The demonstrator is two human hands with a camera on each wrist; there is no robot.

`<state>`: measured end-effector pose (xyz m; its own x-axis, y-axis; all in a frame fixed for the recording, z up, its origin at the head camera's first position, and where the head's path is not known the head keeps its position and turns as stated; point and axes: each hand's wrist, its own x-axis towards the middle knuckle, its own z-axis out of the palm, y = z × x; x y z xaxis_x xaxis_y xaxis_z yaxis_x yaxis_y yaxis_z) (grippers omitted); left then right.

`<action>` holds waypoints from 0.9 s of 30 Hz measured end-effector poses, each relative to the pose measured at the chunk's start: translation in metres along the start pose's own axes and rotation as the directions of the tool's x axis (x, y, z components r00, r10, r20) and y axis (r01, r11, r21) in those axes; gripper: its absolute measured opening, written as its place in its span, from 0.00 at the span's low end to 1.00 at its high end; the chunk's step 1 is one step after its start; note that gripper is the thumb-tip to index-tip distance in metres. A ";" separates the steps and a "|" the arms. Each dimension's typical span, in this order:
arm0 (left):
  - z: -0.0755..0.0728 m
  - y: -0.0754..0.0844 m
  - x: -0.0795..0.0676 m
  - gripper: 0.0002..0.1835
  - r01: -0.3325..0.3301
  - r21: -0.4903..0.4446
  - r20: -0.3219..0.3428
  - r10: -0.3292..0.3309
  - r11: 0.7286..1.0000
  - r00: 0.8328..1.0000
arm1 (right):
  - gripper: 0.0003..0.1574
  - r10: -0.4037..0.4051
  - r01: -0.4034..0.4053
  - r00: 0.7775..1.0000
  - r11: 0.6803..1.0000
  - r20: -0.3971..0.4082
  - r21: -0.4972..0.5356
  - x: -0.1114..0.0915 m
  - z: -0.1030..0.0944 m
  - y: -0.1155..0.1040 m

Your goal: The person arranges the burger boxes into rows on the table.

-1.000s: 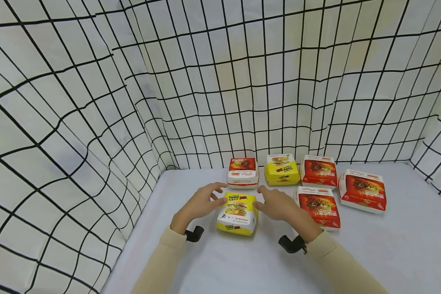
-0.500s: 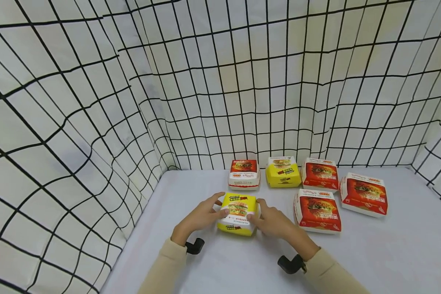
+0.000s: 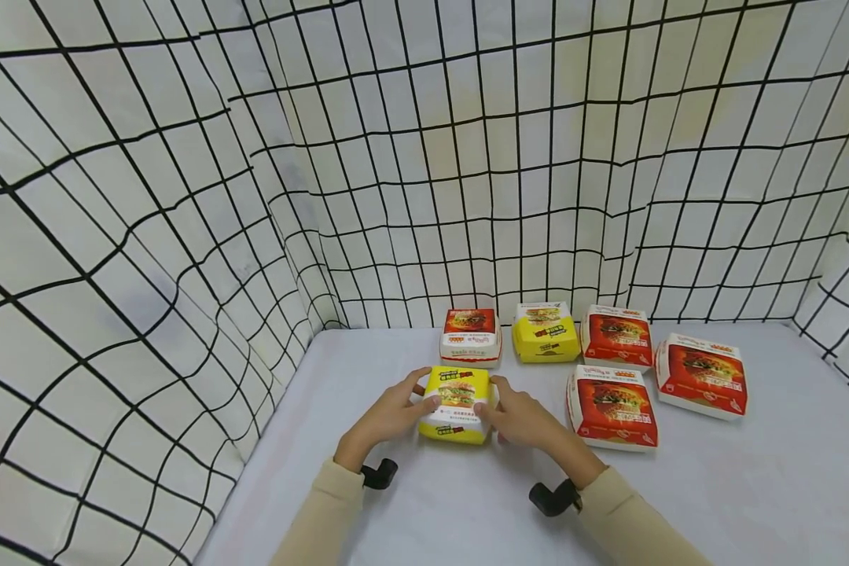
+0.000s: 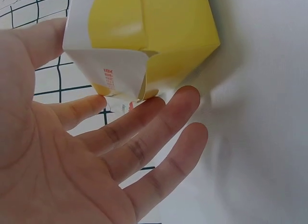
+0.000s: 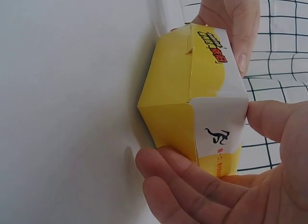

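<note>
A yellow-and-white burger box (image 3: 456, 405) sits between my two hands in front of the back row. My left hand (image 3: 395, 409) holds its left side, thumb on the top edge and fingers along the side. On the opposite side my right hand (image 3: 522, 413) grips it likewise. In the left wrist view, the box's yellow corner (image 4: 178, 26) lies above spread fingers (image 4: 144, 147), with the index and middle fingertips at its side. The right wrist view has the thumb (image 5: 269, 119) at the box's (image 5: 168, 79) top edge and the fingers against its end.
Just behind stands a red-and-white burger box (image 3: 470, 336), then a yellow one (image 3: 546, 332) to its right. More red boxes (image 3: 615, 336), (image 3: 611, 406), (image 3: 702, 375) lie on the right of the white table (image 3: 481, 511). Black netting (image 3: 431, 196) over white cloth walls the back and sides.
Both hands have come down from above the far edge of the yellow burger box onto its sides. The box has shifted slightly away from me, towards the red box behind.
</note>
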<state>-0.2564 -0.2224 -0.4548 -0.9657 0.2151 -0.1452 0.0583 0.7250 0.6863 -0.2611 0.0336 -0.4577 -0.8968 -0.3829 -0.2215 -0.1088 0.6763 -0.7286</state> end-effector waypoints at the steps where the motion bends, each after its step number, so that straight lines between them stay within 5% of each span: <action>1: 0.000 0.000 0.001 0.38 0.003 -0.002 -0.002 -0.003 1.000 1.000 | 0.50 0.002 -0.002 1.000 1.000 0.001 0.004 0.001 -0.001 0.000; 27: 0.010 0.010 -0.002 0.39 0.023 0.028 -0.020 -0.022 0.999 1.000 | 0.49 0.051 -0.051 0.999 0.999 0.003 0.001 -0.002 -0.008 0.005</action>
<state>-0.2511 -0.2094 -0.4552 -0.9717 0.1856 -0.1461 0.0432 0.7477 0.6626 -0.2634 0.0425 -0.4555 -0.8999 -0.3501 -0.2602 -0.0626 0.6940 -0.7172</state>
